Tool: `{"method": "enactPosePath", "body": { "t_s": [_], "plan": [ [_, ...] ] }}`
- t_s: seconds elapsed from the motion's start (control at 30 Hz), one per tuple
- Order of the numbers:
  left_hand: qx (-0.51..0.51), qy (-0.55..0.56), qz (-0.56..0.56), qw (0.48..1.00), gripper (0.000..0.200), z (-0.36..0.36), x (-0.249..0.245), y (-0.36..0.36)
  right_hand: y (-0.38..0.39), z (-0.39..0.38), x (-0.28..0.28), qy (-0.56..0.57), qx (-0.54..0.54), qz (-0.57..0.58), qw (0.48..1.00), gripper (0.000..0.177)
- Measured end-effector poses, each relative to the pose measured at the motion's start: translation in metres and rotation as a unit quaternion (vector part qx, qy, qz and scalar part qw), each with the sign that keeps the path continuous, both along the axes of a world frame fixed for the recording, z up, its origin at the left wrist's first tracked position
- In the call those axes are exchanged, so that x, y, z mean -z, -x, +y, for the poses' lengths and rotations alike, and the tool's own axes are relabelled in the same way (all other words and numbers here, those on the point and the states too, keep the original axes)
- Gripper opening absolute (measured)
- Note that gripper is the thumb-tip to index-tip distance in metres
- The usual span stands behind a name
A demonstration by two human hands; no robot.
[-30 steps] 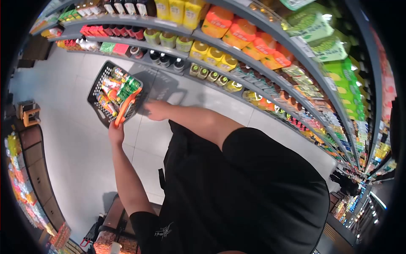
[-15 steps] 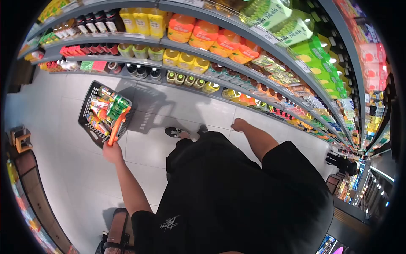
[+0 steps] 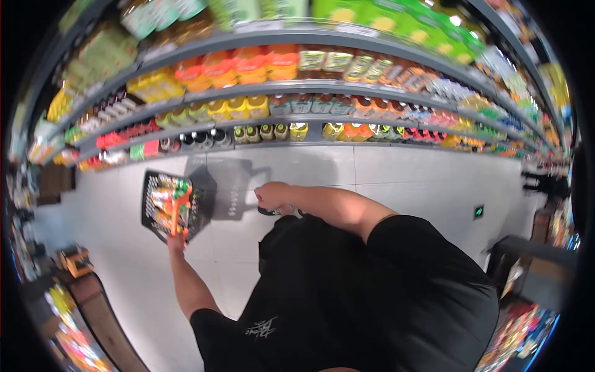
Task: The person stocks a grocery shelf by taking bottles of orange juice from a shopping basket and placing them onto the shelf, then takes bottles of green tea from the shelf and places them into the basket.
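My left hand (image 3: 176, 239) is closed around the orange handle (image 3: 175, 218) of a black shopping basket (image 3: 147, 211), out to my left above the floor. Inside lie several colourful packages (image 3: 162, 197), partly green, red and orange; their kind is too blurred to make out. My right hand (image 3: 273, 194) hangs in front of my body with its fingers curled in, and nothing shows in it. Beneath it, part of a dark shoe (image 3: 268, 211) is visible.
Long shelves (image 3: 223, 88) of drinks run across the front, with orange bottles (image 3: 249, 63) and yellow bottles (image 3: 238, 108). A low display (image 3: 93, 297) stands at left. Far right is another person (image 3: 545, 184) in dark clothes. A green floor sign (image 3: 478, 212) lies at right.
My view has turned, so the shelves now run more level across it. My right arm has swung inward across my front. My left hand still grips the basket.
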State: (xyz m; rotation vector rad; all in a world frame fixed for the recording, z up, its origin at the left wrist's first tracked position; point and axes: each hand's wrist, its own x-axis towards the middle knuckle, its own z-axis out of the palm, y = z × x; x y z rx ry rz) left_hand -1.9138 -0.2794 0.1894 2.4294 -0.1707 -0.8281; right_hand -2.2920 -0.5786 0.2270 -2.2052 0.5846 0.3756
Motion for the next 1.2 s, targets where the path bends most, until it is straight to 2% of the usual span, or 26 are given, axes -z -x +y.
{"method": "enactPosePath", "body": {
  "t_s": [0.1, 0.2, 0.23, 0.27, 0.33, 0.37, 0.4, 0.47, 0.5, 0.53, 0.57, 0.6, 0.63, 0.73, 0.8, 0.83, 0.87, 0.93, 0.97, 1.0, 1.03, 1.07, 1.1, 1.13, 1.17, 1.2],
  "plan": [
    [0.030, 0.031, -0.092, 0.995, 0.045, -0.001, 0.022, 0.014, 0.077, -0.007, 0.008, -0.001, 0.052, 0.000, 0.999, 0.031],
    [0.050, 0.054, -0.106, 0.992, 0.055, -0.004, 0.028, 0.038, 0.206, -0.011, 0.066, 0.015, 0.158, 0.043, 0.986, 0.029],
    [0.048, 0.054, -0.106, 0.992, 0.058, -0.001, 0.031, 0.052, 0.257, -0.016, 0.061, -0.027, 0.160, 0.119, 0.980, 0.029],
    [0.048, 0.065, -0.108, 0.991, 0.059, -0.002, 0.033, 0.069, 0.319, -0.008, 0.124, 0.022, 0.266, 0.146, 0.953, 0.034],
    [0.049, 0.085, -0.118, 0.988, 0.060, -0.007, 0.031, 0.095, 0.445, 0.025, 0.148, 0.081, 0.398, 0.198, 0.892, 0.033],
    [0.024, 0.055, -0.180, 0.982, 0.059, -0.012, 0.032, 0.115, 0.497, 0.043, 0.154, 0.049, 0.473, 0.255, 0.842, 0.043],
    [0.028, 0.022, -0.195, 0.980, 0.057, -0.022, 0.020, 0.143, 0.548, 0.064, 0.170, 0.033, 0.513, 0.288, 0.808, 0.043],
    [0.038, -0.041, -0.229, 0.972, 0.055, -0.041, -0.018, 0.200, 0.621, 0.118, 0.164, 0.060, 0.539, 0.249, 0.802, 0.041],
    [0.028, 0.007, -0.209, 0.977, 0.054, -0.045, -0.024, 0.218, 0.652, 0.134, 0.171, -0.010, 0.524, 0.276, 0.806, 0.037],
    [0.045, -0.011, -0.265, 0.963, 0.055, -0.046, 0.002, 0.209, 0.676, 0.158, 0.169, -0.056, 0.549, 0.246, 0.797, 0.032],
    [0.060, -0.009, -0.261, 0.963, 0.054, -0.048, 0.016, 0.210, 0.698, 0.186, 0.170, -0.100, 0.571, 0.215, 0.786, 0.029],
    [0.074, -0.007, -0.258, 0.963, 0.054, -0.053, 0.019, 0.213, 0.713, 0.222, 0.186, -0.070, 0.658, 0.178, 0.728, 0.026],
    [0.072, -0.019, -0.253, 0.964, 0.054, -0.061, 0.012, 0.225, 0.724, 0.252, 0.192, -0.110, 0.701, 0.145, 0.690, 0.027],
    [0.081, -0.031, -0.222, 0.971, 0.055, -0.087, -0.004, 0.256, 0.711, 0.319, 0.171, -0.216, 0.756, 0.183, 0.590, 0.027],
    [0.108, -0.006, -0.175, 0.979, 0.055, -0.104, -0.004, 0.258, 0.691, 0.358, 0.201, -0.289, 0.723, 0.197, 0.596, 0.027],
    [0.099, -0.013, -0.097, 0.990, 0.056, -0.106, 0.029, 0.220, 0.664, 0.349, 0.182, -0.317, 0.743, 0.208, 0.551, 0.028],
    [0.095, -0.023, -0.108, 0.989, 0.055, -0.113, 0.025, 0.221, 0.635, 0.344, 0.167, -0.345, 0.762, 0.219, 0.503, 0.028],
    [0.091, -0.034, -0.125, 0.987, 0.052, -0.145, 0.006, 0.235, 0.612, 0.332, 0.182, -0.350, 0.666, 0.142, 0.643, 0.023],
    [0.054, 0.073, -0.087, 0.992, 0.042, -0.160, 0.007, 0.241, 0.604, 0.312, 0.178, -0.393, 0.717, 0.055, 0.573, 0.023],
    [0.016, 0.075, 0.019, 0.997, 0.036, -0.175, 0.017, 0.230, 0.594, 0.290, 0.166, -0.432, 0.755, -0.031, 0.492, 0.026],
    [-0.013, 0.028, 0.014, 0.999, 0.041, -0.189, 0.021, 0.230, 0.592, 0.264, 0.167, -0.392, 0.712, -0.009, 0.582, 0.028],
    [-0.043, -0.018, 0.011, 0.999, 0.046, -0.206, 0.025, 0.239, 0.596, 0.237, 0.166, -0.291, 0.615, 0.080, 0.728, 0.030],
    [-0.009, -0.067, -0.075, 0.995, 0.049, -0.213, 0.017, 0.255, 0.604, 0.210, 0.161, -0.178, 0.499, 0.178, 0.829, 0.032],
    [0.023, -0.114, -0.159, 0.980, 0.053, -0.213, 0.005, 0.267, 0.614, 0.181, 0.152, -0.103, 0.435, 0.232, 0.864, 0.034],
    [0.043, -0.172, -0.173, 0.969, 0.063, -0.224, -0.016, 0.287, 0.625, 0.150, 0.143, -0.136, 0.469, 0.226, 0.843, 0.034],
    [0.078, -0.215, -0.192, 0.954, 0.061, -0.227, -0.010, 0.284, 0.635, 0.118, 0.132, -0.166, 0.504, 0.221, 0.819, 0.034]
  ]
}}
